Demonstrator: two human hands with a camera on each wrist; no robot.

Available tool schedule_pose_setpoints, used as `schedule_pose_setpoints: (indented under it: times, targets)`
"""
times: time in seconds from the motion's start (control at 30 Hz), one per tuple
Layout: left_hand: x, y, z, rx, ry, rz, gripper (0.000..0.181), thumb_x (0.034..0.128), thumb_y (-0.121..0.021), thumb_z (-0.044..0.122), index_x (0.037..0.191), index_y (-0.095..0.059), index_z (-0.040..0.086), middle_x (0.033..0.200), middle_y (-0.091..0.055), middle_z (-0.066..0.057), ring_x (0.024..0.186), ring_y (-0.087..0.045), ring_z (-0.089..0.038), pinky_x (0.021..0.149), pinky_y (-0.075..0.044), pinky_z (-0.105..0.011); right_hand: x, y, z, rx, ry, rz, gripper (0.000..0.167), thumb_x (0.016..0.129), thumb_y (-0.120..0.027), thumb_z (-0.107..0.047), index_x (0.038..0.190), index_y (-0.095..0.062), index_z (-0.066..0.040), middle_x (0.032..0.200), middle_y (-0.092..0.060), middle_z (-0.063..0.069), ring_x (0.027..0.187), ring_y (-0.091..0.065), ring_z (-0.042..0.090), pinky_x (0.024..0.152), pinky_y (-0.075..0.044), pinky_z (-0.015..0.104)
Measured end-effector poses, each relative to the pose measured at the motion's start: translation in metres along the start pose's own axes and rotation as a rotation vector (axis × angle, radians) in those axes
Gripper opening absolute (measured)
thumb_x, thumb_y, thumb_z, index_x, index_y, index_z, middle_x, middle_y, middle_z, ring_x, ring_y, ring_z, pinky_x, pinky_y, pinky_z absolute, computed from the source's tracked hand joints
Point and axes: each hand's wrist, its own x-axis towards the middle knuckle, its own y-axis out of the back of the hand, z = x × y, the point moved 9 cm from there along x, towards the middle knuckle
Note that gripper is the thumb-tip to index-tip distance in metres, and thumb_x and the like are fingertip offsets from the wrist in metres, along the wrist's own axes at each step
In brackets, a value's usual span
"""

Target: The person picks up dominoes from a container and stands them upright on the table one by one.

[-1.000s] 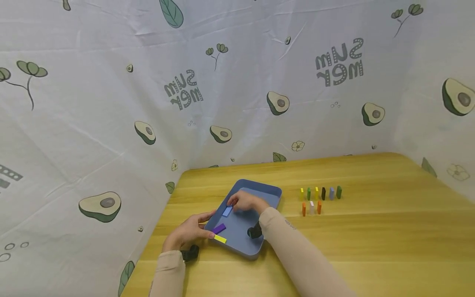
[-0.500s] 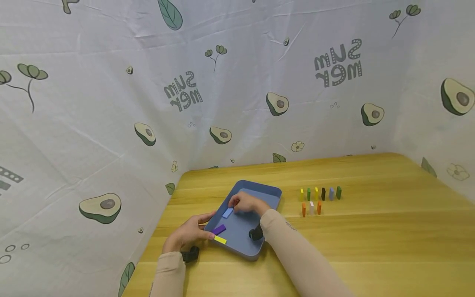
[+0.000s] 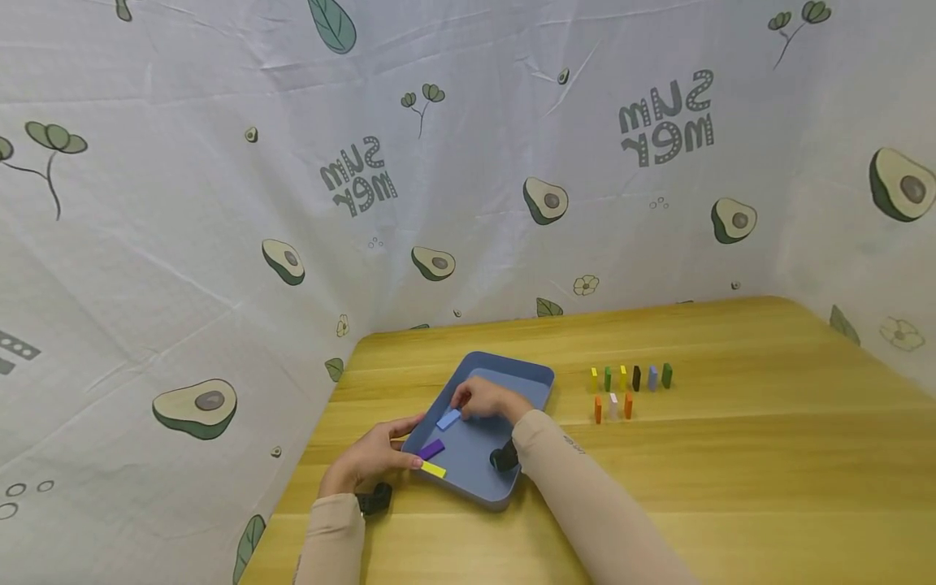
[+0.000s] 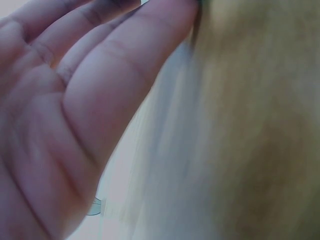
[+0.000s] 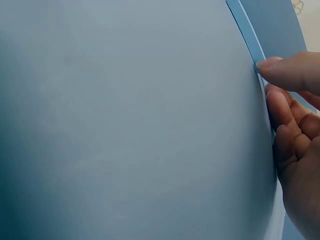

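In the head view a blue-grey tray (image 3: 475, 479) lies slanted on the table. My left hand (image 3: 373, 459) grips its near left corner, the thumb at the rim beside a yellow domino (image 3: 434, 470). In the left wrist view that hand (image 4: 85, 85) fills the left side, its fingertips cut off. Inside the tray my right hand (image 3: 484, 397) pinches the end of a light-blue domino (image 3: 448, 419) lying flat. The right wrist view has this hand's (image 5: 300, 120) thumb at the domino's (image 5: 246, 30) end, other fingers curled. A purple domino (image 3: 431, 449) lies near the tray's left wall.
Right of the tray, several dominoes stand upright in two rows: yellow, green, black and blue behind, with a black one (image 3: 636, 379); orange and white in front, including a white one (image 3: 613, 405). A printed curtain (image 3: 468, 162) hangs around the wooden table (image 3: 731, 487).
The light-blue domino has turned slightly in the tray, with my right hand shifting a little along with it. My left hand and the other dominoes have stayed put.
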Motion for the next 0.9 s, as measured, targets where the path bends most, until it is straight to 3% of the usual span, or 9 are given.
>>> schedule_pose_setpoints:
  times: [0.5, 0.9]
  targets:
    - [0.0004, -0.0003, 0.0005, -0.018, -0.006, -0.014, 0.086, 0.0854, -0.08, 0.015, 0.156, -0.033, 0.005, 0.16, -0.032, -0.024, 0.14, -0.043, -0.046, 0.102, -0.052, -0.039, -0.0043, -0.0015, -0.0001, -0.007, -0.043, -0.016, 0.014, 0.085, -0.072, 0.003, 0.097, -0.073, -0.005, 0.093, -0.067, 0.002, 0.083, -0.055, 0.013, 0.076, -0.047, 0.025]
    - [0.0011, 0.0017, 0.0005, 0.013, 0.002, 0.002, 0.085, 0.0854, -0.08, 0.017, 0.156, -0.034, 0.007, 0.16, -0.033, -0.023, 0.141, -0.041, -0.047, 0.105, -0.05, -0.045, -0.0032, 0.0005, -0.0001, -0.022, -0.031, -0.032, 0.012, 0.086, -0.073, 0.001, 0.096, -0.072, -0.005, 0.09, -0.065, 0.0, 0.081, -0.054, 0.012, 0.072, -0.046, 0.023]
